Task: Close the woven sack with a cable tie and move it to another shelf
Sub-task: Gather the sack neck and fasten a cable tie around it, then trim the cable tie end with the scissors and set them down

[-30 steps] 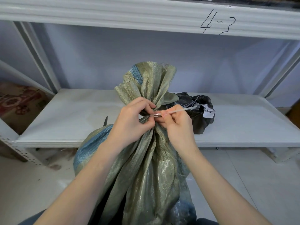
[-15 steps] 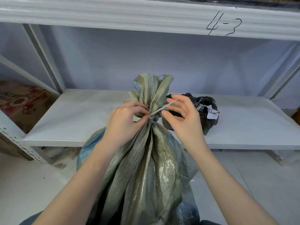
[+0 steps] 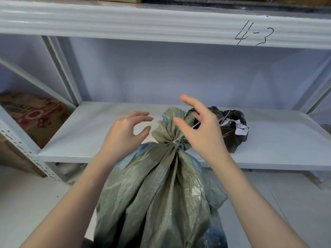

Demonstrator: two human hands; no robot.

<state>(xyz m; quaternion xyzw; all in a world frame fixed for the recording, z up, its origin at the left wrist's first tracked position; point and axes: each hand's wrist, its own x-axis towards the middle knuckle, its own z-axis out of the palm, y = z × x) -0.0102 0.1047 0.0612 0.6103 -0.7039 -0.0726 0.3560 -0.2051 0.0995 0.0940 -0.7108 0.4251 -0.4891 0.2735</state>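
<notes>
While standing in front of shelf [image 3: 93, 133], woven sack [image 3: 157, 190] upright on floor just ahead of shelf's front edge, neck bunched and cinched by white cable tie [image 3: 176, 141]. Tie's loose tail sticking up to the right from the neck, passing behind right hand [image 3: 202, 133]. Flared sack top above the tie, overlapping shelf's front edge in view. Left hand [image 3: 123, 133] just left of the neck, fingers spread and curled, thumb and index apart, gripping nothing, clear of the sack. Right hand just right of the neck, palm toward sack, fingers splayed wide, grasping nothing; contact with tie tail behind palm not clear. Both hands released, flanking the flared top. Black bag [image 3: 234, 133] with white paper tag [image 3: 241, 129] lying on shelf toward the right, behind right hand, near front edge. Printed cardboard box [image 3: 32, 115] in next bay at far left. Handwritten "4-3" [image 3: 254, 34] on upper shelf's front rail, right side.
</notes>
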